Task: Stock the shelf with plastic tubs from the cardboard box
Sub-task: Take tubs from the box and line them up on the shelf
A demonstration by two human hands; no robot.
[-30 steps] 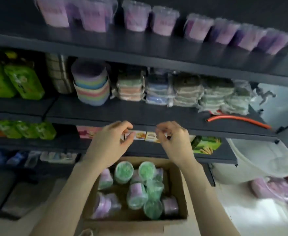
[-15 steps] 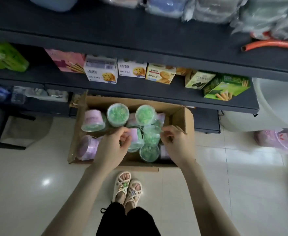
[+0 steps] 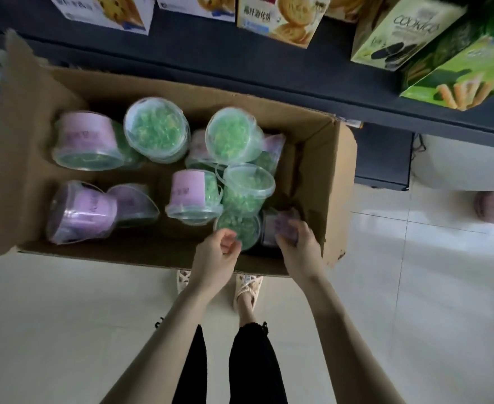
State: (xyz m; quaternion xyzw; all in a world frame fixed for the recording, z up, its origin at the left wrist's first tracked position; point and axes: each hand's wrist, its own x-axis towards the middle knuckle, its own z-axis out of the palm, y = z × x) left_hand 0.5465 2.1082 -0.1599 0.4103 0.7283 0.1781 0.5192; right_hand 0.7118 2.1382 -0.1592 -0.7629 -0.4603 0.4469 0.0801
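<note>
Dim, greenish overall. Brightest patch on floor tiles (image 3: 432, 228) at right; light enters from that side. Box interior (image 3: 164, 237) in shadow. Soft motion blur on tubs (image 3: 155, 129). Wide-angle bending of shelf edge (image 3: 269, 80).

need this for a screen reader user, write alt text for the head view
Two hands reach into a cardboard box of plastic tubs: the right hand holds a purple-labelled tub, the left hand curls at a green-filled one. Biscuit boxes sit on the dark shelf above.
</note>
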